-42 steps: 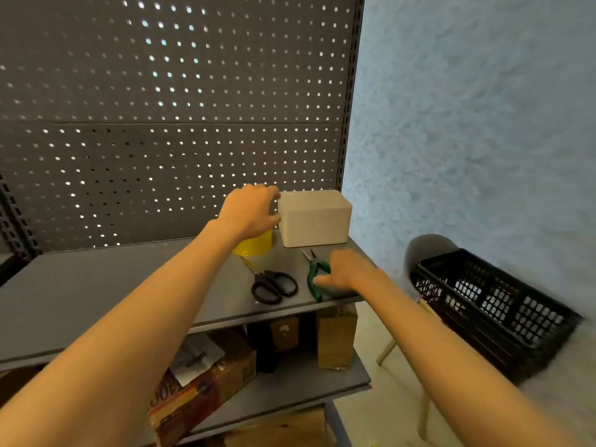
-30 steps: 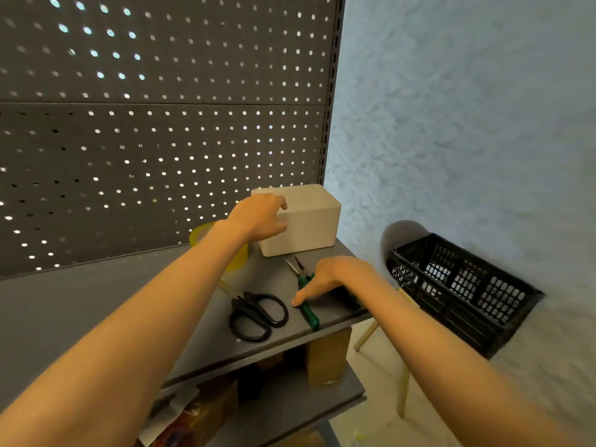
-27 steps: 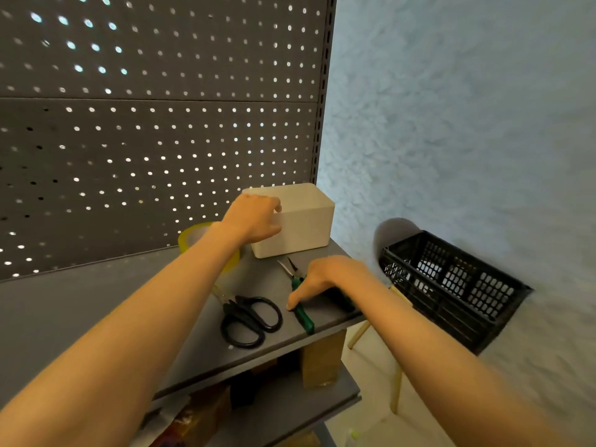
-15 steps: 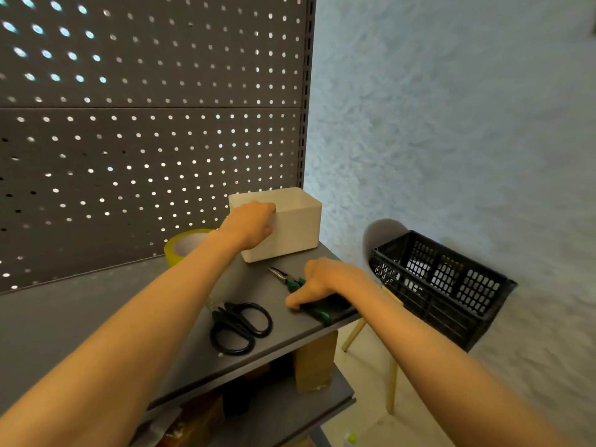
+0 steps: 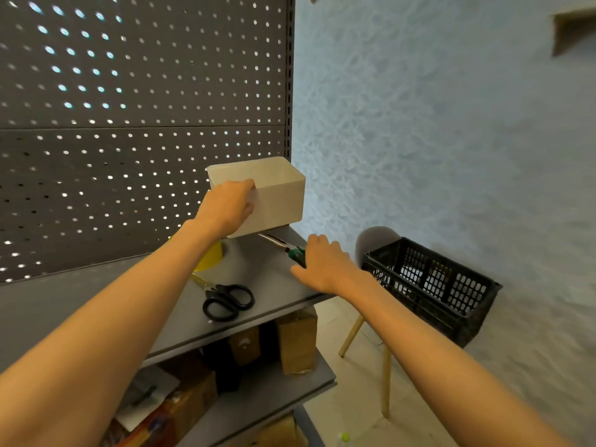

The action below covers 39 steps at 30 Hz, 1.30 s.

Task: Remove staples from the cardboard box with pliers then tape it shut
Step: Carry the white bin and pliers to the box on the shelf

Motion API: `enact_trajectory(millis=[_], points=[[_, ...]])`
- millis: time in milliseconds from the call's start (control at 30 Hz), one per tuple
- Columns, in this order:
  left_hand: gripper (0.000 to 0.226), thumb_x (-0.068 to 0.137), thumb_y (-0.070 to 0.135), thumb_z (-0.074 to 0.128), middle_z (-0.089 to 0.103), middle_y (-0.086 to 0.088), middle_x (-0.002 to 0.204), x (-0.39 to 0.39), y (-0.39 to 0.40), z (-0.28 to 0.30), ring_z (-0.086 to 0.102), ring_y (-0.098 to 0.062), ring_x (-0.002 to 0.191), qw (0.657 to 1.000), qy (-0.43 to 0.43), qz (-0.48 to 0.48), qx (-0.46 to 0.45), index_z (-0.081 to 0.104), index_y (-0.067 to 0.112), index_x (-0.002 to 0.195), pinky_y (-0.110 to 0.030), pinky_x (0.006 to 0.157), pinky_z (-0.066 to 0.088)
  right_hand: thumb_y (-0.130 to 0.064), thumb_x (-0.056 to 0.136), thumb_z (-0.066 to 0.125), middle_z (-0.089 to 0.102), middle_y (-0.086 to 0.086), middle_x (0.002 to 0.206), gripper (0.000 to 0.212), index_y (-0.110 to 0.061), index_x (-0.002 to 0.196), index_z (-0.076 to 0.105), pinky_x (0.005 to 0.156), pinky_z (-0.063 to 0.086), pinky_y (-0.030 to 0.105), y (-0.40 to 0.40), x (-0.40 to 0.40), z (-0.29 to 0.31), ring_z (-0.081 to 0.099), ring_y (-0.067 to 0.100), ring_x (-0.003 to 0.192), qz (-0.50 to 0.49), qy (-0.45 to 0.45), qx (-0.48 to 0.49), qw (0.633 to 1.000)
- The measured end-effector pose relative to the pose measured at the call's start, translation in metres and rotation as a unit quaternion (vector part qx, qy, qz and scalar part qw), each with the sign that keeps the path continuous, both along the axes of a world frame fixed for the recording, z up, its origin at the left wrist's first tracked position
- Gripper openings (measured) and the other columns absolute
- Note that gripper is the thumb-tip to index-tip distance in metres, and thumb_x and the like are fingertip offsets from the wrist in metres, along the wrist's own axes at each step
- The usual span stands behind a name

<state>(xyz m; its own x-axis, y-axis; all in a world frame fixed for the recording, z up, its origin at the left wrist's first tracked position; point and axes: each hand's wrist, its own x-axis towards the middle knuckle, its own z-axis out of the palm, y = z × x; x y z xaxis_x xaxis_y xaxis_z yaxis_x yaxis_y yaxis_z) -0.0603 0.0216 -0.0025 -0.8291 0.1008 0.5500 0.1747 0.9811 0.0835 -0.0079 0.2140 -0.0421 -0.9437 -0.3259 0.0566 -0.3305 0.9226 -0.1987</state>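
Fingers of the left hand (image 5: 227, 206) curl over the near top edge of the cardboard box (image 5: 277, 195) and grip it — the box, flat on the shelf (image 5: 264, 285) half a second ago, now tilts with its right end lifted. The right hand (image 5: 322, 264) has closed over the green handles of the pliers (image 5: 285, 246), whose nose points under the raised box. Judgement: both task items are now in hand; staple removal can start. Scissors (image 5: 227, 300) and the yellow tape roll (image 5: 211, 256) lie untouched.
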Motion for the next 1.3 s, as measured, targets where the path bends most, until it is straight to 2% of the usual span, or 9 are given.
enact_trajectory(millis=[200, 367, 533, 633, 733, 967, 1167, 1300], points=[[0.019, 0.086, 0.012, 0.052, 0.064, -0.020, 0.097, 0.049, -0.004, 0.010, 0.057, -0.040, 0.084, 0.999, 0.030, 0.028, -0.010, 0.053, 0.005, 0.104, -0.035, 0.060, 0.035, -0.037, 0.093, 0.044, 0.040, 0.016, 0.130, 0.052, -0.004, 0.131, 0.032, 0.091, 0.037, 0.046, 0.013, 0.029, 0.002, 0.038, 0.035, 0.117, 0.015, 0.042, -0.047, 0.998], [0.022, 0.087, 0.013, 0.051, 0.063, -0.019, 0.100, 0.097, -0.009, 0.009, 0.056, -0.039, 0.085, 0.998, 0.030, 0.062, -0.004, 0.053, 0.005, 0.107, -0.035, 0.061, 0.035, -0.030, 0.092, 0.046, 0.043, 0.014, 0.126, 0.039, -0.007, 0.122, 0.040, 0.088, 0.036, 0.044, 0.018, 0.056, -0.003, 0.040, 0.033, 0.113, 0.038, 0.089, -0.077, 0.992], [0.020, 0.086, 0.014, 0.053, 0.064, -0.020, 0.097, 0.152, -0.030, 0.006, 0.057, -0.040, 0.083, 0.994, 0.046, 0.103, -0.015, 0.054, 0.005, 0.104, -0.041, 0.065, 0.042, -0.032, 0.082, 0.056, 0.048, 0.005, 0.096, 0.029, -0.010, 0.101, 0.052, 0.078, 0.040, 0.040, 0.012, 0.083, -0.014, 0.048, 0.028, 0.097, 0.074, 0.132, -0.137, 0.979], [0.016, 0.085, 0.014, 0.049, 0.065, -0.021, 0.093, 0.186, -0.042, 0.006, 0.057, -0.041, 0.078, 0.987, 0.050, 0.151, -0.026, 0.055, 0.006, 0.097, -0.042, 0.065, 0.043, -0.036, 0.082, 0.057, 0.052, 0.008, 0.103, 0.035, -0.008, 0.102, 0.054, 0.078, 0.038, 0.036, 0.002, 0.097, -0.019, 0.048, 0.028, 0.099, 0.108, 0.153, -0.104, 0.977], [0.019, 0.085, 0.017, 0.050, 0.065, -0.022, 0.094, 0.221, -0.057, 0.006, 0.057, -0.042, 0.080, 0.980, 0.034, 0.196, -0.024, 0.056, 0.008, 0.101, -0.042, 0.067, 0.044, -0.038, 0.083, 0.056, 0.052, 0.010, 0.107, 0.039, -0.007, 0.106, 0.053, 0.077, 0.036, 0.034, -0.012, 0.112, -0.022, 0.048, 0.029, 0.101, 0.139, 0.146, -0.101, 0.974], [0.026, 0.087, 0.016, 0.053, 0.064, -0.025, 0.096, 0.292, -0.096, 0.016, 0.058, -0.044, 0.082, 0.967, 0.033, 0.253, -0.029, 0.056, 0.005, 0.111, -0.045, 0.069, 0.047, -0.043, 0.085, 0.053, 0.056, 0.011, 0.112, 0.044, -0.008, 0.112, 0.049, 0.082, 0.038, 0.039, -0.060, 0.153, -0.009, 0.049, 0.032, 0.104, 0.201, 0.157, -0.087, 0.963], [0.029, 0.089, 0.021, 0.054, 0.063, -0.023, 0.103, 0.339, -0.140, 0.022, 0.059, -0.043, 0.090, 0.955, 0.038, 0.292, -0.025, 0.054, 0.009, 0.115, -0.051, 0.075, 0.051, -0.041, 0.083, 0.052, 0.054, 0.008, 0.110, 0.040, -0.010, 0.108, 0.048, 0.085, 0.038, 0.044, -0.108, 0.179, 0.007, 0.049, 0.032, 0.104, 0.225, 0.158, -0.099, 0.956], [0.028, 0.090, 0.020, 0.054, 0.063, -0.020, 0.105, 0.377, -0.175, 0.024, 0.060, -0.040, 0.089, 0.947, 0.052, 0.314, -0.035, 0.053, 0.010, 0.115, -0.047, 0.072, 0.051, -0.041, 0.084, 0.052, 0.053, 0.007, 0.112, 0.040, -0.010, 0.108, 0.047, 0.087, 0.039, 0.046, -0.152, 0.198, 0.014, 0.050, 0.033, 0.106, 0.245, 0.158, -0.099, 0.952]])
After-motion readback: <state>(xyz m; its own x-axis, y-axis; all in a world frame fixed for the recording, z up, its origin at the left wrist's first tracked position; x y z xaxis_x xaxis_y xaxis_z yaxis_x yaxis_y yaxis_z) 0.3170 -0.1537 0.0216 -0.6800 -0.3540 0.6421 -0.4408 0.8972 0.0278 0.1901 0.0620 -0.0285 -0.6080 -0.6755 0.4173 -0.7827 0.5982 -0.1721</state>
